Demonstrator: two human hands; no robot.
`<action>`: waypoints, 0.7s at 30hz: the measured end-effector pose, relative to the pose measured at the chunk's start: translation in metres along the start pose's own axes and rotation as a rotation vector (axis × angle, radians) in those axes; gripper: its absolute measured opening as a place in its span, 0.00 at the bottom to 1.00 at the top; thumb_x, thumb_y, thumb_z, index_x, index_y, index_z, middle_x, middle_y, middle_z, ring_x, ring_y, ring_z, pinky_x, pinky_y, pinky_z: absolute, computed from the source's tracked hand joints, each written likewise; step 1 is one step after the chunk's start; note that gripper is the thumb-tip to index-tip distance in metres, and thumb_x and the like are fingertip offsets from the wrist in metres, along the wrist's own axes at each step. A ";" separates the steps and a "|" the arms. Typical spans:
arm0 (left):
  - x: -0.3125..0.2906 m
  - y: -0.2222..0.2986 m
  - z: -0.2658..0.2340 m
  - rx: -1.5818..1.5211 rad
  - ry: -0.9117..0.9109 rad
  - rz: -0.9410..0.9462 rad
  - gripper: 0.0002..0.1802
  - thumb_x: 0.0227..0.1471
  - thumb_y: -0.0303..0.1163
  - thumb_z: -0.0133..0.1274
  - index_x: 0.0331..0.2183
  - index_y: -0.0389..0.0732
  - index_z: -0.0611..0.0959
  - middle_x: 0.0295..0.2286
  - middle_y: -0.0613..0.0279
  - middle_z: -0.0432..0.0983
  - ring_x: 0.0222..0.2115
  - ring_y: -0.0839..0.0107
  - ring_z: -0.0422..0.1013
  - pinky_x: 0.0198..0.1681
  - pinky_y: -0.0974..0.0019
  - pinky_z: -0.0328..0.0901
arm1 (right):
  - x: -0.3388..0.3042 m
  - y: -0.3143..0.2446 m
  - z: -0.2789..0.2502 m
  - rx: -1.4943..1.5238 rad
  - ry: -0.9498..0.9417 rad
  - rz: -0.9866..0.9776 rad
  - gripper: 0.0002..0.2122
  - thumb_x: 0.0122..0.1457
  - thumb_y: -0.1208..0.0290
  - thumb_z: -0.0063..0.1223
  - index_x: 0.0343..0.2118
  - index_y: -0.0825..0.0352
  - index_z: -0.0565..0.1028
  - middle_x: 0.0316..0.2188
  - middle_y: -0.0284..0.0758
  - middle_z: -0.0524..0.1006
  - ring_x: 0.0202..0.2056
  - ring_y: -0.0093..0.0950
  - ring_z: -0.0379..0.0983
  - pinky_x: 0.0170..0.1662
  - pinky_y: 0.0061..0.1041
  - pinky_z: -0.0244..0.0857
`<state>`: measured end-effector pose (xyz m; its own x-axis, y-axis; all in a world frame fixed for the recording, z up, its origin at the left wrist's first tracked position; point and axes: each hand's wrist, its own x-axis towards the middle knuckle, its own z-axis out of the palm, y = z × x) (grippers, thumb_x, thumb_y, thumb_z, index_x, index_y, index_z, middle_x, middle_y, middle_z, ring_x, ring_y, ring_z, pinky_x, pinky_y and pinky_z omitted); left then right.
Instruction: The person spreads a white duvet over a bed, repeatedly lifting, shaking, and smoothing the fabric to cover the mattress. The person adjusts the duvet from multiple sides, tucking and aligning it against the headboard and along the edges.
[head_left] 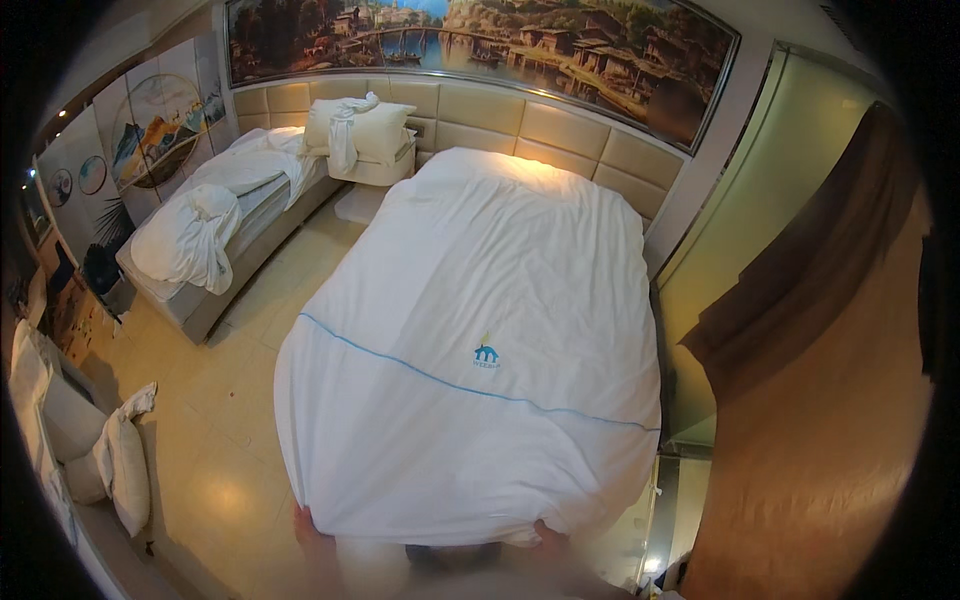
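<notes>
I see a white duvet cover (470,330) crossed by one thin blue line, with a small blue and green emblem near its middle, spread over the near bed. Behind it the padded headboard (560,125) is beige in square panels, under a wall painting (520,45) of blue water, brown houses and green trees. The far bed (225,215) carries crumpled white linen, the floor (225,450) is glossy cream tile, and the curtain (830,330) is brown.
</notes>
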<state>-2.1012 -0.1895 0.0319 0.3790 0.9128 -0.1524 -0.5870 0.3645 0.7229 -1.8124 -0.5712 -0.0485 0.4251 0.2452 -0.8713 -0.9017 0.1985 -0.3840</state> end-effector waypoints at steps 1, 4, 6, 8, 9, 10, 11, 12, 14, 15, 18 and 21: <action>-0.009 -0.032 -0.067 -0.014 0.153 -0.081 0.23 0.59 0.36 0.46 0.54 0.39 0.68 0.47 0.53 0.72 0.47 0.59 0.70 0.50 0.52 0.67 | -0.005 -0.001 0.006 0.017 0.019 0.037 0.19 0.60 0.75 0.51 0.54 0.62 0.65 0.49 0.37 0.70 0.51 0.38 0.66 0.50 0.45 0.67; -0.025 -0.061 -0.154 -0.021 0.452 -0.216 0.21 0.57 0.34 0.46 0.52 0.39 0.70 0.46 0.54 0.72 0.45 0.58 0.70 0.48 0.52 0.68 | -0.004 0.014 0.016 0.115 -0.075 0.138 0.17 0.60 0.74 0.51 0.52 0.62 0.66 0.46 0.37 0.71 0.48 0.39 0.69 0.48 0.45 0.69; -0.009 -0.054 -0.097 0.007 0.238 -0.229 0.20 0.57 0.34 0.47 0.51 0.38 0.71 0.45 0.55 0.73 0.44 0.59 0.71 0.47 0.52 0.68 | 0.041 0.023 -0.054 0.166 -0.187 0.091 0.17 0.60 0.74 0.52 0.51 0.62 0.66 0.44 0.37 0.72 0.45 0.39 0.71 0.45 0.44 0.70; -0.007 -0.051 -0.055 0.052 0.091 -0.211 0.19 0.56 0.33 0.47 0.49 0.38 0.72 0.43 0.56 0.73 0.43 0.59 0.71 0.47 0.51 0.68 | 0.061 0.014 -0.105 0.088 -0.188 0.109 0.16 0.59 0.73 0.53 0.50 0.62 0.67 0.42 0.37 0.73 0.42 0.37 0.72 0.42 0.42 0.71; -0.003 -0.077 -0.161 0.477 0.483 -0.200 0.18 0.55 0.33 0.48 0.47 0.38 0.73 0.37 0.61 0.76 0.38 0.63 0.73 0.43 0.54 0.70 | 0.082 0.022 -0.077 0.020 -0.241 0.133 0.15 0.60 0.73 0.53 0.50 0.62 0.68 0.42 0.36 0.74 0.41 0.36 0.72 0.41 0.41 0.71; 0.001 -0.096 -0.196 0.234 0.404 -0.262 0.17 0.56 0.34 0.48 0.46 0.38 0.73 0.36 0.61 0.75 0.38 0.64 0.73 0.42 0.56 0.71 | 0.087 0.021 -0.071 -0.029 -0.241 0.107 0.15 0.60 0.73 0.53 0.49 0.62 0.68 0.42 0.36 0.74 0.40 0.35 0.72 0.40 0.41 0.72; 0.004 -0.101 -0.225 -0.009 0.353 -0.328 0.17 0.56 0.34 0.47 0.46 0.39 0.73 0.34 0.62 0.75 0.37 0.65 0.73 0.41 0.57 0.71 | 0.086 0.027 -0.050 -0.037 -0.248 0.016 0.14 0.60 0.73 0.53 0.49 0.62 0.69 0.42 0.35 0.74 0.41 0.34 0.72 0.41 0.40 0.72; 0.006 -0.106 -0.242 -0.223 0.317 -0.419 0.16 0.56 0.35 0.46 0.45 0.39 0.73 0.33 0.62 0.75 0.36 0.66 0.73 0.40 0.58 0.71 | 0.077 0.032 -0.041 -0.046 -0.234 -0.076 0.14 0.61 0.73 0.52 0.49 0.62 0.69 0.42 0.34 0.74 0.41 0.33 0.72 0.41 0.40 0.71; 0.007 -0.143 -0.201 0.079 0.533 -0.498 0.22 0.56 0.44 0.46 0.47 0.40 0.72 0.36 0.60 0.74 0.39 0.64 0.71 0.42 0.55 0.70 | 0.040 0.023 -0.029 -0.083 -0.158 -0.283 0.13 0.61 0.72 0.51 0.48 0.61 0.70 0.42 0.33 0.74 0.42 0.31 0.72 0.42 0.38 0.71; 0.006 -0.160 -0.174 0.129 0.553 -0.604 0.26 0.56 0.49 0.46 0.49 0.40 0.71 0.38 0.58 0.74 0.40 0.64 0.70 0.43 0.54 0.70 | 0.012 0.010 -0.019 0.001 -0.141 -0.307 0.12 0.62 0.72 0.51 0.49 0.61 0.70 0.42 0.33 0.75 0.42 0.30 0.72 0.43 0.38 0.71; -0.005 -0.183 -0.062 0.116 0.531 -0.984 0.38 0.54 0.59 0.47 0.56 0.44 0.61 0.50 0.53 0.62 0.51 0.56 0.59 0.50 0.42 0.61 | -0.064 -0.032 0.036 0.408 -0.205 -0.188 0.13 0.63 0.72 0.49 0.50 0.60 0.70 0.45 0.32 0.75 0.46 0.31 0.71 0.48 0.38 0.69; -0.024 -0.200 0.046 -0.194 0.214 -1.220 0.49 0.50 0.67 0.46 0.63 0.47 0.53 0.60 0.52 0.52 0.59 0.50 0.51 0.56 0.36 0.54 | -0.088 -0.040 0.023 0.419 -0.313 -0.270 0.16 0.64 0.72 0.46 0.55 0.60 0.66 0.50 0.34 0.72 0.52 0.34 0.69 0.55 0.39 0.65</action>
<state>-1.9600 -0.2931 -0.0775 0.6359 -0.0334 -0.7710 -0.0377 0.9965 -0.0742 -1.8120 -0.5793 0.0507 0.6954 0.3897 -0.6037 -0.6777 0.6352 -0.3706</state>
